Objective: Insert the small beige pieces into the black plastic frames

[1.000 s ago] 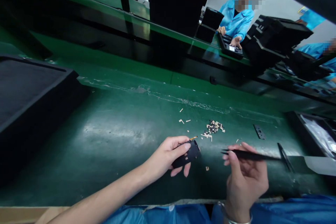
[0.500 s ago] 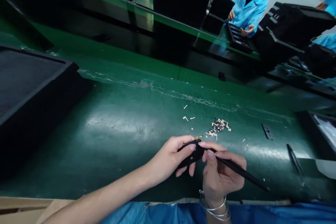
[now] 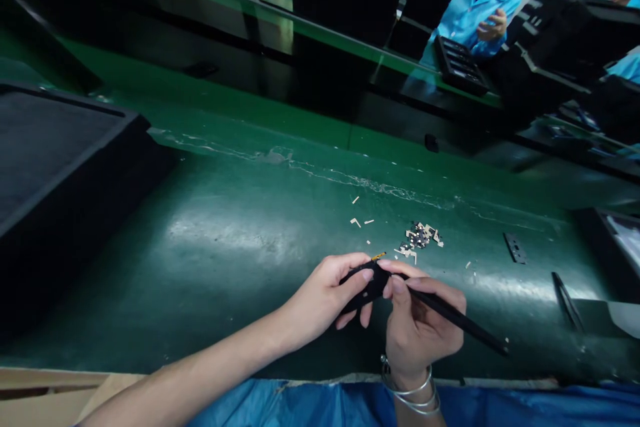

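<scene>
A small black part [image 3: 373, 287] with a thin orange strip [image 3: 379, 256] at its top edge is held in my left hand [image 3: 327, 290], thumb across its face. My right hand [image 3: 423, 323] grips a slim black pen-like tool [image 3: 460, 320]; its tip end meets the right side of the black part, where my fingertips partly hide it. Just beyond my hands lies a pile of small white and black pieces [image 3: 421, 235], with a few loose pale pieces [image 3: 355, 222] to its left.
A flat black plate [image 3: 515, 248] and dark tweezers [image 3: 567, 300] lie to the right, near a black box [image 3: 610, 253]. At left stands a large black tray [image 3: 60, 147]. Across the bench, a person in blue [image 3: 480, 3] is behind another black tray [image 3: 460, 65].
The view has shifted slightly. Both my hands keep nearly the same hold, with the tool's rear end a little higher. The person across has raised both hands from the tray.
</scene>
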### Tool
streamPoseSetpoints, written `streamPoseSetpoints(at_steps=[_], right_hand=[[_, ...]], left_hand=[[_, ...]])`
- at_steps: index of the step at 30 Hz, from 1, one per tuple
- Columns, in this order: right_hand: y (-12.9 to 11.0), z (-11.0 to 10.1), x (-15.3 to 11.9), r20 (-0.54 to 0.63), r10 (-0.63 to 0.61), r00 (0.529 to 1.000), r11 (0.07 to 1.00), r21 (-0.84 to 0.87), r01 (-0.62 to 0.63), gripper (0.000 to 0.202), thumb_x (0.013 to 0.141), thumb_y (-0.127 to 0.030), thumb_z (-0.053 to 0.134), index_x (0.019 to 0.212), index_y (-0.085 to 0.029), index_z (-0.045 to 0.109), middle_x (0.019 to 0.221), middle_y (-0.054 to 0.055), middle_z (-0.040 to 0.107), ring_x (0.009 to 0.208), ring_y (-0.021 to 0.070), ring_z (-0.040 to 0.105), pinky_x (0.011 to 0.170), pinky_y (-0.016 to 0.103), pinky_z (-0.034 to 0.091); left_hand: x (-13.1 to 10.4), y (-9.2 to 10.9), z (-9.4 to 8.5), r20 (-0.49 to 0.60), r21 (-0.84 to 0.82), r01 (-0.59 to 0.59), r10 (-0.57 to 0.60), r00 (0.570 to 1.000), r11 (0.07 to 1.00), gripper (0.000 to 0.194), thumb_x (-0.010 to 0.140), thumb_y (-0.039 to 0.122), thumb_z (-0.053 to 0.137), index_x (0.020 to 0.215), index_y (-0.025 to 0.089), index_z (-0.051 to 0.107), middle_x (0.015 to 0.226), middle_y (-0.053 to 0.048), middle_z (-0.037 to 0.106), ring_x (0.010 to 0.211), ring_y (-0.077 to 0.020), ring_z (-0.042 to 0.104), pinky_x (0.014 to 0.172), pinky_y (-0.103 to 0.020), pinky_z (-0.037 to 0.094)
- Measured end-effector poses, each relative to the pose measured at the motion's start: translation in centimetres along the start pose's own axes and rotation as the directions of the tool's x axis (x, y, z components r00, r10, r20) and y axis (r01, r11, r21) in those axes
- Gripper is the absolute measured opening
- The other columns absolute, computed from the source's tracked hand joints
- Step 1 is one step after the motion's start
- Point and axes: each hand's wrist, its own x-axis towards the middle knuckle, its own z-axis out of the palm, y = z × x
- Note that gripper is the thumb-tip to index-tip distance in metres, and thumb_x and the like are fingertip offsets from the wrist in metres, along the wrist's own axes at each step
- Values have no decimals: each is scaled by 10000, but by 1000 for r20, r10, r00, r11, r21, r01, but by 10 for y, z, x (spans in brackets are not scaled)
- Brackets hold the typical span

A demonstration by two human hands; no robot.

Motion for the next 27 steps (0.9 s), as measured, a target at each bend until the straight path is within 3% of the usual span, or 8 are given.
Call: streamPoseSetpoints(at_steps=[9, 23, 27], right_hand=[[0, -3, 0, 77, 60, 995, 998, 3, -61, 284, 743, 52, 559, 907, -175, 513, 821, 36, 685, 748, 194, 671, 558, 318, 533], [-5, 4, 8, -175, 15, 984, 1000, -21, -19, 195, 773, -70, 596, 878, -189, 481, 778, 27, 675, 585, 149, 636, 426, 237, 458], [-4, -12, 15, -243, 47, 969, 993, -97, -73, 120, 807, -153, 577, 892, -185, 499, 717, 10, 654, 568, 157, 622, 422, 233, 417]], left_hand=[[2, 0, 0, -11, 29, 17, -16, 1000, 999, 225, 919, 304, 410, 843, 131, 533, 531, 24, 539, 336, -27, 341, 327, -120, 249], [-1, 2, 0, 34, 12, 40, -40, 999, 999, 259, 920, 331, 399, 893, 118, 544, 552, -2, 579, 330, -31, 334, 331, -136, 204], [-2, 4, 0, -9, 53, 51, -50, 999, 997, 281, 908, 362, 418, 820, 124, 539, 544, -5, 587, 336, -33, 335, 350, -145, 212]])
